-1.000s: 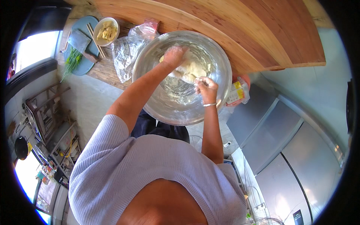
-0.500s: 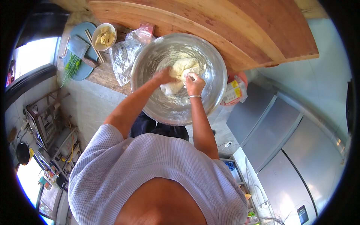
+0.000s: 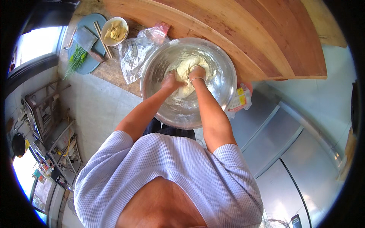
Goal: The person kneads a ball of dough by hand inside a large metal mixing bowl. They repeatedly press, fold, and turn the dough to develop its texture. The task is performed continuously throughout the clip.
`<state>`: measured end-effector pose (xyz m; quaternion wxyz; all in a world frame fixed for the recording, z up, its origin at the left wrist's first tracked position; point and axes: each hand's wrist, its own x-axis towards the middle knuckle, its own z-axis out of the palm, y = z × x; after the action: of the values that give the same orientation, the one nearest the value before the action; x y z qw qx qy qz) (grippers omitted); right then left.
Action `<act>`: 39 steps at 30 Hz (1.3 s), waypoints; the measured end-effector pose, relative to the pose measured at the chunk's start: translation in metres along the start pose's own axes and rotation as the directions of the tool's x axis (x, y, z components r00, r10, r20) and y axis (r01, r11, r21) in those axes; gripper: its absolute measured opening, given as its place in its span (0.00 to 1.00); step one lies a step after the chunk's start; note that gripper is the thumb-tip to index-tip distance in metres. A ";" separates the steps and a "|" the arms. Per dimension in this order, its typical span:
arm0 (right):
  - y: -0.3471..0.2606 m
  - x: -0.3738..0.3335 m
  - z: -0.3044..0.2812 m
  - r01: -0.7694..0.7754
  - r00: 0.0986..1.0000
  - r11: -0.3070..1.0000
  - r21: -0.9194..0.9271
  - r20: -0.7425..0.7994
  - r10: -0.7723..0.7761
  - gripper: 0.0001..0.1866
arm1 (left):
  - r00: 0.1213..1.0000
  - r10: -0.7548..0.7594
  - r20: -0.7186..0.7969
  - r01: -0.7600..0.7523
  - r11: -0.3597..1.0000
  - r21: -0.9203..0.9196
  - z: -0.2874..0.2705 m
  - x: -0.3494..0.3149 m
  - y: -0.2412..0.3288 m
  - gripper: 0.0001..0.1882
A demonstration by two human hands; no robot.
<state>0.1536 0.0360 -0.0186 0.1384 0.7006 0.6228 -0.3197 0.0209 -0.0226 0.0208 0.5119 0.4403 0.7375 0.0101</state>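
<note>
A large metal bowl (image 3: 228, 91) holds a lump of pale dough (image 3: 186, 91), with smears of flour and dough on the walls around it. My right hand (image 3: 197, 72) presses down into the upper right of the dough, its fingers curled in and partly hidden by the hand's back. A thin bracelet circles that wrist. Against the dough's left side, my left hand (image 3: 173, 80) grips the edge, thumb lying toward the middle. Some of its fingertips are out of sight.
Left of the bowl lies a crumpled clear plastic bag (image 3: 133, 57). Beyond it are a small bowl of yellowish pieces (image 3: 116, 32), chopsticks (image 3: 99, 32), and a blue board (image 3: 89, 68) with a cleaver (image 3: 85, 38) and green stalks (image 3: 77, 59). A big wooden board (image 3: 243, 34) stands behind.
My right hand has gone from pinching at the dough's edge to pressing into it. The left hand has closed in on the dough's side. The view has shifted slightly.
</note>
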 end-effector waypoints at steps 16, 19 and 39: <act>-0.018 -0.070 0.010 -0.108 0.993 0.977 0.182 -0.025 0.114 0.11 | 0.998 0.035 -0.060 -0.042 0.992 -0.116 -0.020 0.018 -0.026 0.27; -0.015 -0.036 0.014 -0.163 0.987 0.967 0.195 0.038 0.158 0.12 | 0.935 0.226 -0.274 -0.231 0.973 0.016 -0.023 0.025 -0.005 0.24; 0.078 -0.067 0.002 0.263 0.866 0.519 0.813 -0.436 0.244 0.22 | 0.511 0.852 0.115 -0.810 0.432 0.396 -0.006 0.016 0.033 0.13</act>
<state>0.2265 -0.0326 0.0054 -0.3911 0.7302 0.4012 -0.3909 0.0366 0.0106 0.0275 0.2997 0.8389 0.4347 0.1320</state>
